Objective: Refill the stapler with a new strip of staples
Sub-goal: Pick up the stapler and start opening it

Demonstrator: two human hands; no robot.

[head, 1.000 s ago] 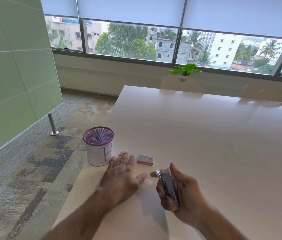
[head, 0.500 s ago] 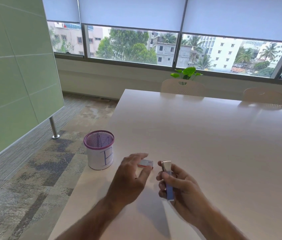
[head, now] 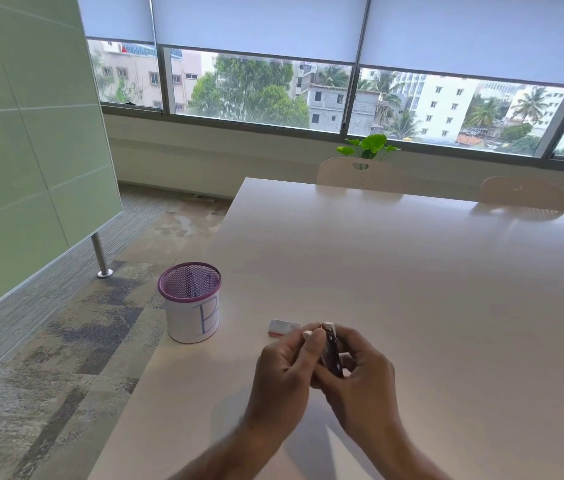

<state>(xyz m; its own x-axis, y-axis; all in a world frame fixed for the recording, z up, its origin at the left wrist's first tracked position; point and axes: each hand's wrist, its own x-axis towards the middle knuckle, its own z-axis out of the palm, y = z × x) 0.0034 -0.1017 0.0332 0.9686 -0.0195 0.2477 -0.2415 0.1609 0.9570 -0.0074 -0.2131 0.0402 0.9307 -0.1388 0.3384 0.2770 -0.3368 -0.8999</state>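
A small dark stapler point(head: 331, 351) with a metal top end is held upright above the white table point(head: 412, 289), near its front left corner. My right hand point(head: 363, 379) grips it from the right. My left hand point(head: 287, 365) is closed against its left side, thumb and fingertips at the top end. A small white and red staple box point(head: 282, 328) lies flat on the table just beyond my left hand, untouched. The stapler's lower part is hidden by my fingers.
A pink mesh pen cup point(head: 190, 301) wrapped in white paper marked "B" stands near the table's left edge. Two pale chairs point(head: 360, 174) and a green plant point(head: 368, 147) are at the far side. A green partition point(head: 31, 150) stands on the left.
My left hand lifted off the table, passed over the staple box and came against the stapler. My right hand turned the stapler upright.
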